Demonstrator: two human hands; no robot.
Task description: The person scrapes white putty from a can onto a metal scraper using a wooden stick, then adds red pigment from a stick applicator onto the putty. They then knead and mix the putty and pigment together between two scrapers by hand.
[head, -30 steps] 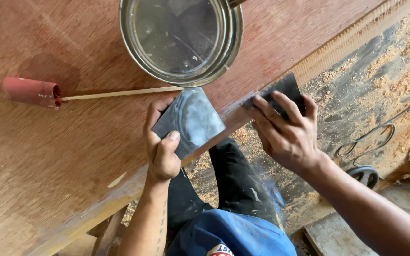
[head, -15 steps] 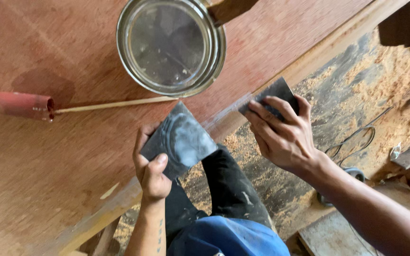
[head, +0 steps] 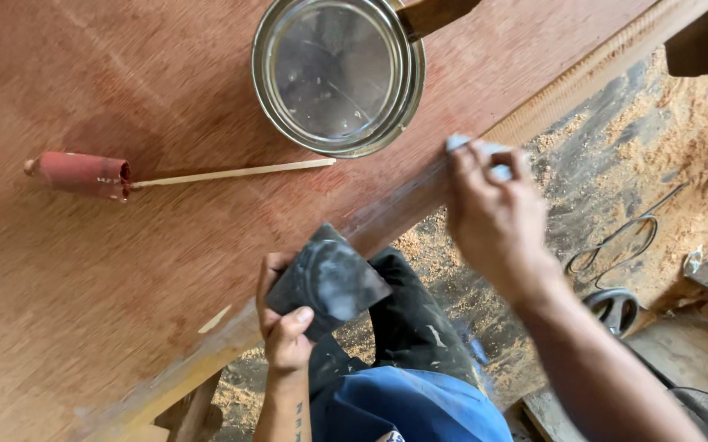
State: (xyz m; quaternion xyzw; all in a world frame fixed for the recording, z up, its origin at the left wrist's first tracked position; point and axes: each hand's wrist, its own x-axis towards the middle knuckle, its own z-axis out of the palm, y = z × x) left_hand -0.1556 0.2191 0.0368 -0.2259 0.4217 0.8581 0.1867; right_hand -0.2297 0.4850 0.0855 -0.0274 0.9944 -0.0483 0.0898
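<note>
My left hand (head: 284,323) grips a dark, smeared flat square plate (head: 327,279) held over the near edge of the reddish plywood board (head: 124,270). My right hand (head: 493,213) is shut on a small grey-blue scraper (head: 477,151), pressed against the board's pale wooden edge strip (head: 419,196). An open round metal can (head: 337,74) with grey residue inside stands on the board above both hands. A thin wooden stick (head: 231,173) with a red rolled end (head: 83,173) lies on the board to the left.
Sawdust covers the dark floor (head: 632,164) to the right of the board. A loop of wire (head: 608,245) and a dark round object (head: 616,307) lie there. My legs in dark trousers (head: 411,327) and a blue garment (head: 403,409) are below the board edge.
My right hand slid up along the board's edge with the scraper. My left hand and the dark plate dropped toward me, away from the can.
</note>
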